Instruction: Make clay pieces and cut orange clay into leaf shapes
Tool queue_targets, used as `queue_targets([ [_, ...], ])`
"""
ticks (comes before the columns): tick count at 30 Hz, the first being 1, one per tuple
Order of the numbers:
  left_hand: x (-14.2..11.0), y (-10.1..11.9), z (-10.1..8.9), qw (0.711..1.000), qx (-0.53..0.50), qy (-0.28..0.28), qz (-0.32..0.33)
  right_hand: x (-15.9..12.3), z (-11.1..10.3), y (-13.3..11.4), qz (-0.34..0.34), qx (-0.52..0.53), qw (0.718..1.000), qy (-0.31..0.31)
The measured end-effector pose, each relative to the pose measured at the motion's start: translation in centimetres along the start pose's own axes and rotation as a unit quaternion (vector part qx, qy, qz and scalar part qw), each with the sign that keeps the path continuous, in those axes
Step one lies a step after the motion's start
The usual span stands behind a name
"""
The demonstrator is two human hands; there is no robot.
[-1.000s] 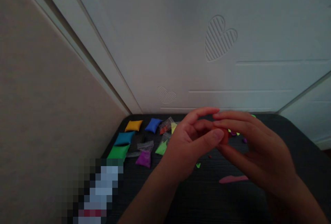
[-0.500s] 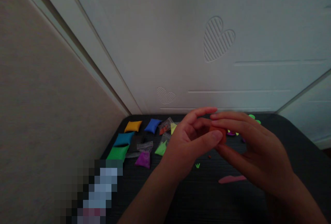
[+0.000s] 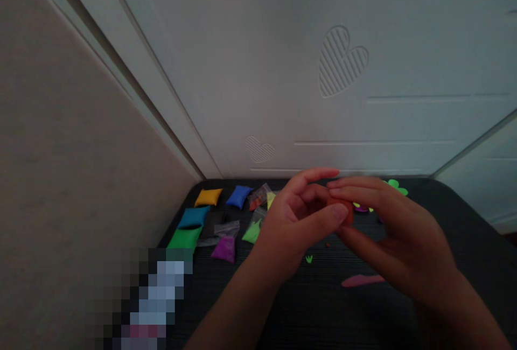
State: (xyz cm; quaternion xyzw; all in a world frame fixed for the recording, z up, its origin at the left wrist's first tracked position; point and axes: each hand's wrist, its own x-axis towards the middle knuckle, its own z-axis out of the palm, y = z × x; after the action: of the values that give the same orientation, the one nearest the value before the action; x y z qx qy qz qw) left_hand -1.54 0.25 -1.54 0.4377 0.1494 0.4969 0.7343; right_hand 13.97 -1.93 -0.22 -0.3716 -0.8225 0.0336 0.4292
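Note:
Between my two hands, above the dark table (image 3: 291,307), is a small orange-red lump of modelling clay (image 3: 347,213). My left hand (image 3: 293,221) is closed on it, its thumb pressed against the near side. From the right, my right hand (image 3: 404,231) grips the same lump, fingers over the top and thumb underneath. Fingers cover much of the lump. Under my right hand lies a pink plastic knife (image 3: 361,280), its handle end hidden. A tiny green leaf-like piece (image 3: 309,259) and a small reddish crumb (image 3: 327,245) rest on the tabletop below.
Packets of coloured clay lie at the left: yellow (image 3: 208,197), blue (image 3: 238,196), teal (image 3: 194,217), green (image 3: 184,238), purple (image 3: 224,247) and light green (image 3: 252,231). Behind my right hand is a bright green flower-like shape (image 3: 396,187). A white panel (image 3: 283,81) rises behind the table.
My right hand's fingers have shifted very slightly over the orange-red lump, and a little more of the green shape behind shows. Otherwise the hands and table things look the same.

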Motion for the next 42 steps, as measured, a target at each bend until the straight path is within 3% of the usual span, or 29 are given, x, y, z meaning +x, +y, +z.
queue_targets([
  [42,0.17,-0.21,-0.03,1.000,0.016,0.009,0.018,0.01,0.58,-0.01,0.021,0.027,0.999,-0.008],
])
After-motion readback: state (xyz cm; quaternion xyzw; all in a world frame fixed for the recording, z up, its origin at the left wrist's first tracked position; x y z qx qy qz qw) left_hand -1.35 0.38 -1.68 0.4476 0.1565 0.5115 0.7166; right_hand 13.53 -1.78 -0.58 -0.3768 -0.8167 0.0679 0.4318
